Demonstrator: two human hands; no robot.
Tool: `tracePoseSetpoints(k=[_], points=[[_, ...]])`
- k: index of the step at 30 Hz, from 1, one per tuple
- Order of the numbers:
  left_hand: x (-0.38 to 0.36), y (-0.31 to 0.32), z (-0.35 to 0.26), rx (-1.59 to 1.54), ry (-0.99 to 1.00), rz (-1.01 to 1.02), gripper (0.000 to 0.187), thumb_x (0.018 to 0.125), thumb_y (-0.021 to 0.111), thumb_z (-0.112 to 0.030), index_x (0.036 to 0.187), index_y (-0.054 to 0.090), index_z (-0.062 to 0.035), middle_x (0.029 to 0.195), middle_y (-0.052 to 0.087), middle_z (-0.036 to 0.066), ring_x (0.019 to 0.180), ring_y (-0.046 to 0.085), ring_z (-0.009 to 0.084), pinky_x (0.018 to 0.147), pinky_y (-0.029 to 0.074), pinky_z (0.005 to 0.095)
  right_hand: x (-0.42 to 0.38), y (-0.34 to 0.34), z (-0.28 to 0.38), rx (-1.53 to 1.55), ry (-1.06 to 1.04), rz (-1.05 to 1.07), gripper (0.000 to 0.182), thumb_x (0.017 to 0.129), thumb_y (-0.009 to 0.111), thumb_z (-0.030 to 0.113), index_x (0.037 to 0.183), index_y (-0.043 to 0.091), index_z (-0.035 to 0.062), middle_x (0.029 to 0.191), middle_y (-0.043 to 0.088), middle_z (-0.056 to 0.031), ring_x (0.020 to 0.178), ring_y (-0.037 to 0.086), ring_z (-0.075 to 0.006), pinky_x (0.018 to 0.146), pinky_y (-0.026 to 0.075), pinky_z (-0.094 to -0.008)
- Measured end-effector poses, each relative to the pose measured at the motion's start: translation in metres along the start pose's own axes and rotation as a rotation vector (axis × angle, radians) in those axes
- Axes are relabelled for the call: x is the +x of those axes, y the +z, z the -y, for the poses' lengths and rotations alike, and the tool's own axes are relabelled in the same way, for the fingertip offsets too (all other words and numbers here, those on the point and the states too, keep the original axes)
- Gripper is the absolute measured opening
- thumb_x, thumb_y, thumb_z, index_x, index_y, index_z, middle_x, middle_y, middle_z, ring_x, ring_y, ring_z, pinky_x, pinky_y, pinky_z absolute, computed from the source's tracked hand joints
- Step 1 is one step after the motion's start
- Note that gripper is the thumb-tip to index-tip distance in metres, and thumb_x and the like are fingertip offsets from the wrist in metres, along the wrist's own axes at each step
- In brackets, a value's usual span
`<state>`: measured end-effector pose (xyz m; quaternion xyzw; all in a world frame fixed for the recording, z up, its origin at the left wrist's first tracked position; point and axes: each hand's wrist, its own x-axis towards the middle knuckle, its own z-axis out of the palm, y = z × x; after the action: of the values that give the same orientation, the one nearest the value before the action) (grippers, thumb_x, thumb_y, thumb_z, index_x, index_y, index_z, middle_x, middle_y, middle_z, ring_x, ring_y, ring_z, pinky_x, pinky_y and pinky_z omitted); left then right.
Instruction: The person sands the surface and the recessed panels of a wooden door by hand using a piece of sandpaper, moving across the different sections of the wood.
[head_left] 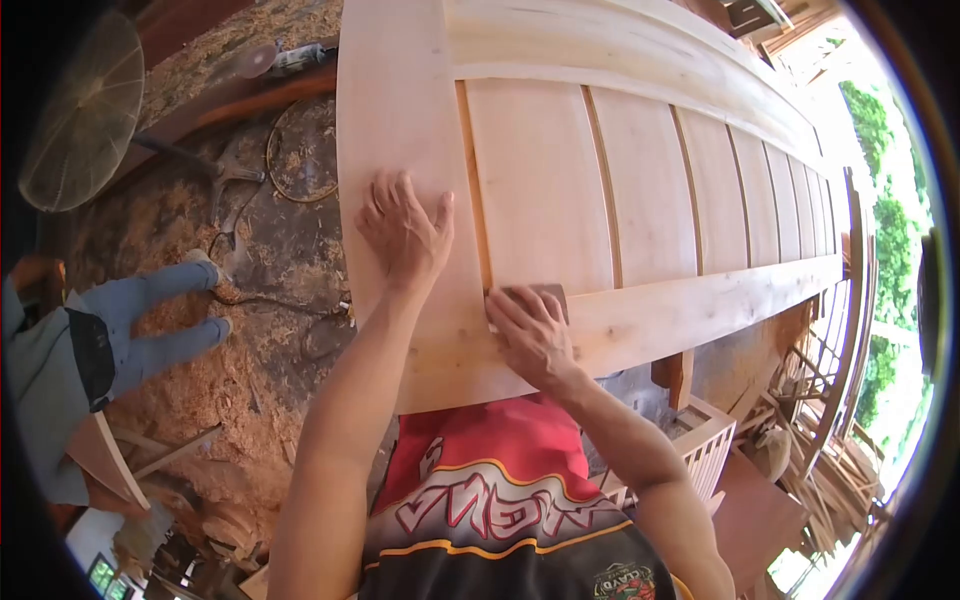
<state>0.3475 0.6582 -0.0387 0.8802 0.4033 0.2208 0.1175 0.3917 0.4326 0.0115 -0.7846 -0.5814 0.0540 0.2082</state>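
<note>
A large pale wooden panel point(540, 180), framed like a door with upright slats and dark grooves, lies in front of me and reaches up to my shirt. My left hand point(402, 235) rests on its wide left-hand board, fingers spread and slightly bent, holding nothing. My right hand point(535, 335) presses a brown piece of sandpaper point(553, 295) onto the corner where the lower rail meets that board. The sandpaper's edges show beyond the fingers; the rest is hidden under the hand.
At the left, a person point(95, 340) in jeans stands on the shaving-covered floor point(270, 370). A pedestal fan point(85, 110) and a power tool point(290, 60) are at the upper left. Slatted wooden furniture point(705, 445) and stacked timber point(820, 460) sit at the right.
</note>
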Motion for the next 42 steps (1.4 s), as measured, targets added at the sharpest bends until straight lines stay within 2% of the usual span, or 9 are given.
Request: tracePoseSetpoints(k=[11,22,26,29,34,36,38,40,42], points=[[0.000,0.002,-0.002,0.082,0.019,0.023,0.063,0.095,0.068,-0.049,0.139,0.047,-0.0088,0.144,0.048,0.023,0.136,0.042,0.0436,0.105,0.034,0.0590,-0.069,-0.027,-0.090,-0.242,0.229,-0.081,0.043,0.083,0.072,0.004,0.126,0.068,0.0033,0.138,0.065,-0.0120,0.127,0.060,-0.0316,0.103,0.050,-0.0448],[0.000,0.007,0.005,0.144,0.015,0.105,0.068,0.098,0.062,-0.054,0.148,0.043,-0.0117,0.153,0.044,0.022,0.144,0.039,0.0427,0.111,0.034,0.0621,-0.060,-0.022,-0.063,-0.145,0.442,-0.169,0.038,0.085,0.069,0.023,0.122,0.069,0.0115,0.118,0.069,-0.0071,0.115,0.064,-0.0292,0.106,0.040,-0.0526],[-0.002,0.005,0.004,0.084,0.075,0.073,0.066,0.095,0.068,-0.046,0.145,0.045,-0.0089,0.149,0.046,0.023,0.141,0.040,0.0446,0.107,0.034,0.0641,-0.047,0.001,-0.030,-0.035,0.153,-0.217,0.040,0.082,0.071,0.022,0.121,0.069,0.0166,0.120,0.069,-0.0058,0.115,0.064,-0.0285,0.113,0.037,-0.0543],[-0.003,0.002,0.008,0.145,0.095,0.109,0.068,0.098,0.064,-0.051,0.146,0.048,-0.0052,0.153,0.047,0.021,0.144,0.042,0.0403,0.113,0.036,0.0589,-0.084,-0.075,-0.136,-0.153,0.520,-0.215,0.034,0.084,0.064,0.007,0.117,0.073,0.0095,0.112,0.075,-0.0124,0.110,0.066,-0.0289,0.102,0.048,-0.0465],[-0.045,-0.033,-0.065,-0.789,0.183,0.610,0.065,0.103,0.061,-0.038,0.148,0.046,0.0068,0.152,0.051,0.024,0.141,0.050,0.0339,0.116,0.039,0.0437,-0.060,-0.086,-0.081,0.289,0.838,-0.543,0.031,0.101,0.060,0.008,0.131,0.069,0.0022,0.123,0.071,-0.0179,0.113,0.063,-0.0355,0.100,0.050,-0.0437],[-0.089,-0.047,-0.121,-0.962,0.413,0.641,0.060,0.101,0.065,-0.025,0.148,0.047,0.0073,0.148,0.054,0.027,0.141,0.050,0.0355,0.117,0.039,0.0421,-0.058,-0.048,-0.048,0.578,0.672,-0.477,0.036,0.100,0.063,0.009,0.136,0.066,0.0031,0.139,0.062,-0.0211,0.120,0.061,-0.0360,0.104,0.049,-0.0431],[-0.108,-0.046,-0.161,-1.389,0.040,0.577,0.052,0.102,0.064,-0.022,0.145,0.053,0.0053,0.143,0.060,0.024,0.139,0.052,0.0330,0.116,0.040,0.0412,-0.055,-0.044,-0.013,0.874,0.605,-0.510,0.043,0.098,0.068,0.013,0.140,0.063,0.0041,0.149,0.053,-0.0226,0.132,0.055,-0.0365,0.110,0.045,-0.0425],[-0.101,-0.045,-0.175,-1.430,-0.124,0.661,0.046,0.103,0.063,-0.018,0.143,0.057,0.0023,0.140,0.063,0.022,0.138,0.054,0.0326,0.115,0.041,0.0410,-0.071,-0.079,-0.032,0.886,0.443,-0.270,0.049,0.097,0.070,0.015,0.144,0.060,0.0047,0.155,0.048,-0.0216,0.139,0.050,-0.0369,0.115,0.042,-0.0430],[-0.071,-0.050,-0.162,-1.018,0.154,0.766,0.042,0.100,0.064,-0.014,0.141,0.061,-0.0030,0.138,0.065,0.018,0.134,0.057,0.0352,0.113,0.043,0.0445,-0.106,-0.108,-0.076,0.747,0.418,-0.081,0.053,0.096,0.072,0.017,0.145,0.058,0.0044,0.156,0.047,-0.0206,0.143,0.047,-0.0367,0.118,0.039,-0.0438]])
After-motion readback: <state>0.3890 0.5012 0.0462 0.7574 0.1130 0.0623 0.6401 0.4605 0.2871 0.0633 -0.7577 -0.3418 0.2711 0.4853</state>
